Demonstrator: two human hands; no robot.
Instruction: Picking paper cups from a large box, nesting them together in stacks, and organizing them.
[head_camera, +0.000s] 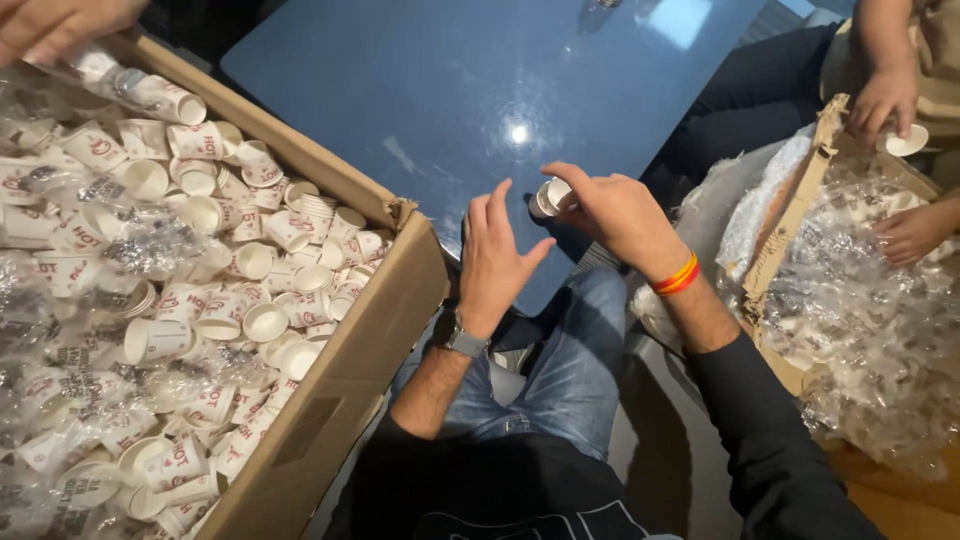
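Seen from above, the right hand (620, 210) pinches a small paper cup (552, 196) over the blue table (450, 90), the left hand (497, 255) spread empty just beside it; a light fingertip grip avoids crushing the cup.

The right hand (618, 212), with an orange and red band at its wrist, pinches a small white paper cup (552, 196) above the near edge of a glossy blue table (480, 80). The left hand (495, 255), a watch on its wrist, hovers just beside it with fingers spread and nothing in its grip. At left, a large cardboard box (340, 390) holds loose paper cups and crumpled clear plastic. At far right, another person's hands (885, 100) handle a cup over a second box (790, 230).
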